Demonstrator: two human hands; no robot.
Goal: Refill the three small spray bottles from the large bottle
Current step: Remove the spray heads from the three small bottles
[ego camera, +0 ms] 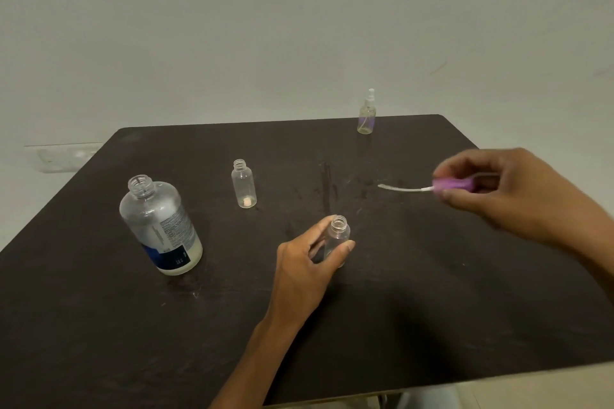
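Purple spray head (453, 184) with dip tube pinched in right hand (505, 196), held off to side above worktop (99, 309), likely to clear neck for pouring. Left hand (309, 262) grip closed round near small bottle (338, 237), steadying it upright, neck open. Second small bottle (244, 183) uncapped, mid-worktop. Third bottle (366, 114) at far edge, sprayer on. Large bottle (159, 226) at left, uncapped, little liquid visible at its base.

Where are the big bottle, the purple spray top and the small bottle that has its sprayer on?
large bottle (161, 226), head view, on its labelled side.
purple spray top (453, 184), head view, on its purple body.
capped spray bottle (366, 118), head view, on its clear body.
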